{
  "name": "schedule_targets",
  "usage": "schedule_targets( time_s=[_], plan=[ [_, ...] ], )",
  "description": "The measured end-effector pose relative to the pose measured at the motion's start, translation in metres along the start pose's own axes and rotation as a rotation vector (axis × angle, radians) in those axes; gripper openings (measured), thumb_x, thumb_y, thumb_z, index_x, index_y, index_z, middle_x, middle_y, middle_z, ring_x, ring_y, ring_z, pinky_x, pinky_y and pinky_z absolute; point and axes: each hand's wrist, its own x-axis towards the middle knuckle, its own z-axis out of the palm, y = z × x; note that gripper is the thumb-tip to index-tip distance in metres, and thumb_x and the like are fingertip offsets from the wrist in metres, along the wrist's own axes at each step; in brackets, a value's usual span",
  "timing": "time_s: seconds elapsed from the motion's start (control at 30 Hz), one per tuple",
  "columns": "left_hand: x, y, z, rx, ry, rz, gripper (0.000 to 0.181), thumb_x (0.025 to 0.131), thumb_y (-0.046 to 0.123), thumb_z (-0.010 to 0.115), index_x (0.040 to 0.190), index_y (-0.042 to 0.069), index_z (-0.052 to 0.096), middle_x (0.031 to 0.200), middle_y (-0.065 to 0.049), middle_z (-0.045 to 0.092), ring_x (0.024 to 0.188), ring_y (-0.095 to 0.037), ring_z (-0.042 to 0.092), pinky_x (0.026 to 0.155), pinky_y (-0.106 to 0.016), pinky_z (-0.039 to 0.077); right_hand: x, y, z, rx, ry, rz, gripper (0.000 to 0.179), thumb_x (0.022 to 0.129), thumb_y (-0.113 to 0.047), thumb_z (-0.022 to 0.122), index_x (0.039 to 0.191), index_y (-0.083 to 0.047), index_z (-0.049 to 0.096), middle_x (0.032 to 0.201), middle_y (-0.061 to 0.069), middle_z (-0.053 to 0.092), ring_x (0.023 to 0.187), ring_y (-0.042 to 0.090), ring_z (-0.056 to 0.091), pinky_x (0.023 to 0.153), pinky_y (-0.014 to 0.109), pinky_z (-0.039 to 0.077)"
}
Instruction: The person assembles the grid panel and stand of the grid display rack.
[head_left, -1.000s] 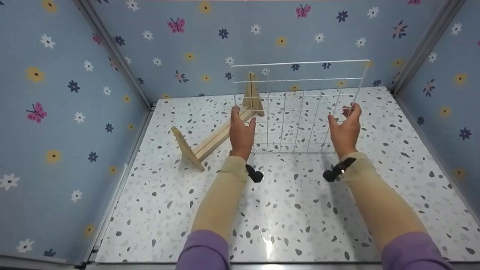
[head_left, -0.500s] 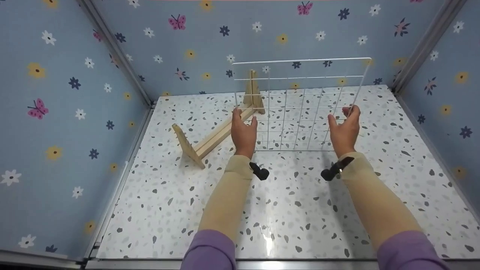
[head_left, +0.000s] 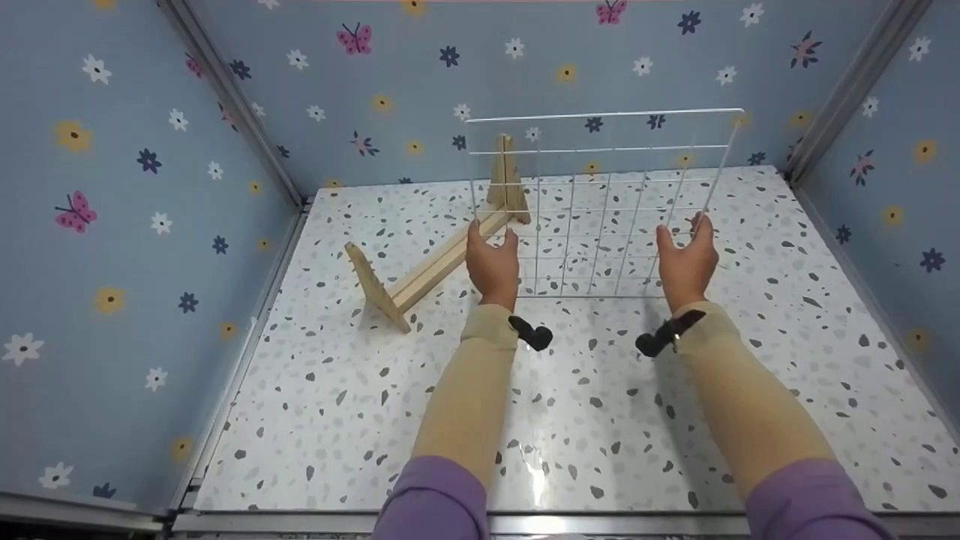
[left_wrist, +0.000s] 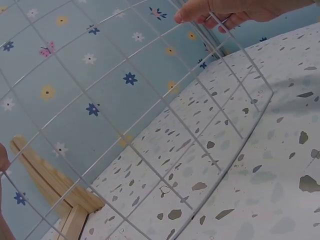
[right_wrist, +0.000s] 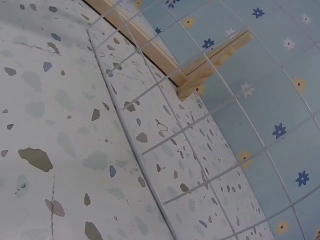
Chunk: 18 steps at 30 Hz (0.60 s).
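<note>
Both hands hold a white wire grid panel [head_left: 604, 115], tilted up with its far edge raised before the back wall. My left hand [head_left: 492, 264] grips its left side wire, thumb toward me. On the opposite side wire is my right hand [head_left: 686, 261], fingers curled round it. A wooden stand [head_left: 450, 256] with a long base bar and two notched uprights lies behind and left of the panel. One upright shows through the grid. In the left wrist view the right hand [left_wrist: 235, 11] pinches the wire. Most of the right hand is out of the right wrist view.
The speckled white tabletop [head_left: 360, 442] has a metal strip [head_left: 600, 523] along its front edge. Blue flowered walls [head_left: 285, 97] enclose the back and both sides, with metal posts [head_left: 232, 105] at the corners.
My left hand and forearm have shifted slightly to the right. The panel stays nearly in place, held by both hands throughout. The whole head view has drifted a little upward.
</note>
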Motion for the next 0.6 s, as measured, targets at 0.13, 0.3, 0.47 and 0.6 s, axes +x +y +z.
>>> schedule_targets(
  time_s=[0.13,0.3,0.47,0.6],
  plan=[
    [0.000,0.000,0.001,-0.030,0.008,0.001,0.066,0.096,0.028,0.071,0.151,0.004,0.043,0.148,-0.012,0.054,0.134,-0.024,0.053,0.107,-0.038,0.046,-0.001,0.001,-0.001,-0.006,0.001,-0.011,0.075,0.099,-0.044,0.063,0.158,-0.011,0.031,0.161,0.007,0.037,0.148,0.016,0.032,0.120,0.026,0.025],
    [-0.001,0.001,0.004,-0.109,0.014,-0.022,0.063,0.096,0.021,0.072,0.149,0.003,0.044,0.146,-0.012,0.054,0.132,-0.023,0.054,0.103,-0.035,0.049,-0.005,-0.001,-0.003,0.043,0.009,0.012,0.084,0.097,-0.049,0.065,0.161,-0.016,0.023,0.164,0.004,0.031,0.149,0.010,0.029,0.119,0.022,0.024],
    [-0.001,0.001,0.005,-0.117,0.025,-0.031,0.062,0.095,0.020,0.072,0.148,0.004,0.045,0.145,-0.012,0.055,0.132,-0.022,0.054,0.103,-0.034,0.049,-0.017,-0.007,-0.003,0.076,0.050,0.010,0.088,0.095,-0.051,0.066,0.163,-0.021,0.017,0.165,-0.002,0.025,0.148,0.001,0.024,0.118,0.018,0.021],
    [0.000,0.002,0.006,-0.136,0.026,-0.042,0.063,0.095,0.020,0.072,0.149,0.004,0.044,0.148,-0.010,0.053,0.133,-0.021,0.053,0.104,-0.032,0.048,-0.027,-0.018,0.000,0.095,0.092,-0.026,0.088,0.094,-0.052,0.066,0.162,-0.021,0.020,0.164,-0.006,0.026,0.146,-0.004,0.023,0.117,0.016,0.018]
  ],
)
